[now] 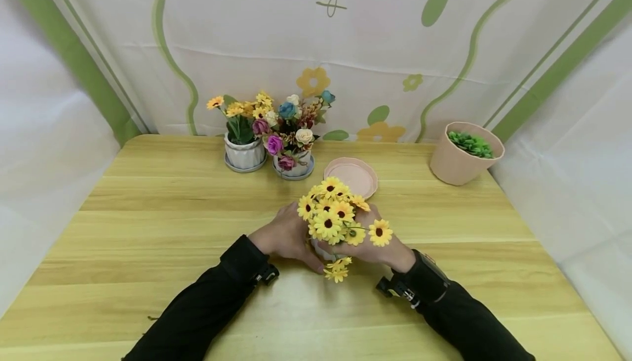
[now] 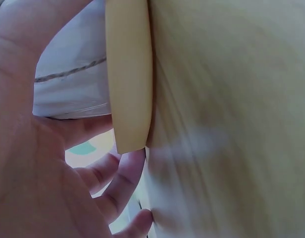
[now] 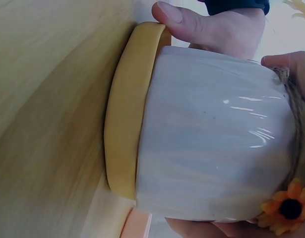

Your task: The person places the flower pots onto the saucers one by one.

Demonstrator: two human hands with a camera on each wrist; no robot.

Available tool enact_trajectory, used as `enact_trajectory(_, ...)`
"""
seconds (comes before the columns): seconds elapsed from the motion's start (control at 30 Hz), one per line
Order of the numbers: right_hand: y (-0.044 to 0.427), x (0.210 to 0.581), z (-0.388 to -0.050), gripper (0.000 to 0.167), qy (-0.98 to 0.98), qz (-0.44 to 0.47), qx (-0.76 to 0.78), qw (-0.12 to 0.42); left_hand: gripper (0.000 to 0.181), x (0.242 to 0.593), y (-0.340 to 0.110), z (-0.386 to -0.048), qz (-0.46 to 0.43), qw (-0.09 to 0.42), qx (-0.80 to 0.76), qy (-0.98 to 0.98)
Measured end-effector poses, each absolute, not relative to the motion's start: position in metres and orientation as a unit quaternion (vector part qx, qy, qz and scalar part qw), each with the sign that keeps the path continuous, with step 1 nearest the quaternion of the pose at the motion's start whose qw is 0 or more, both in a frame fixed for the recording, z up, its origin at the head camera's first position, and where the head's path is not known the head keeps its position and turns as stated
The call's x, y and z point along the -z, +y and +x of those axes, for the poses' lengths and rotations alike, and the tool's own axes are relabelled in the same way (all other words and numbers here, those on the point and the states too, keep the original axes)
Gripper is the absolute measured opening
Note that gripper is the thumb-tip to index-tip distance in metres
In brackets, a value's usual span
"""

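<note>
A potted plant with yellow daisy-like flowers (image 1: 328, 221) stands between both hands. Its glossy white pot (image 3: 216, 129), tied with twine, has its base at a yellow saucer (image 3: 125, 114); whether it sits fully inside cannot be told. The left hand (image 1: 286, 235) holds the saucer from the side, its thumb at the rim in the right wrist view and its fingertips at the opposite edge in the left wrist view. The right hand (image 1: 370, 246) grips the pot near its top, thumb on one side and fingers on the other. A small orange flower (image 3: 289, 209) hangs beside the twine.
Behind the hands lies a pink saucer (image 1: 351, 175). Two white pots on grey saucers, one with orange flowers (image 1: 242, 110) and one with mixed roses (image 1: 291, 130), stand at the back left. A pink pot (image 1: 456, 158) with green leaves occupies the back right corner of the wooden table (image 1: 148, 229).
</note>
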State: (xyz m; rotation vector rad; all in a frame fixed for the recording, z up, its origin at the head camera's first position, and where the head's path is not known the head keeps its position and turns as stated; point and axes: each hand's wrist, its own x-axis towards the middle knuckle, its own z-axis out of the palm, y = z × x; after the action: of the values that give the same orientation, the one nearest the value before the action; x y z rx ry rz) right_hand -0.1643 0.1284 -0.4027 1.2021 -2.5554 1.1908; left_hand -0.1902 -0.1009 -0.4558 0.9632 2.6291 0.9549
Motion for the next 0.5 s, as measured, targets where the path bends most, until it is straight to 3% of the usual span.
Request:
enact_trajectory(0.1, 0.125, 0.402, -0.164, 0.067, -0.837, 0.399, -0.371, 0.047, 0.125, 0.459, -0.103, -0.192, 0.33, 0.084, -0.337, 0.878)
enact_trajectory(0.33, 0.118, 0.404, -0.166, 0.065, -0.822, 0.418, -0.382, 0.057, 0.113, 0.431, -0.104, -0.178, 0.326, 0.09, -0.36, 0.869)
enact_trajectory(0.5, 0.116, 0.407, -0.166, 0.064, -0.83, 0.418, -0.366, 0.059, 0.111, 0.442, -0.107, -0.184, 0.35, 0.084, -0.395, 0.845)
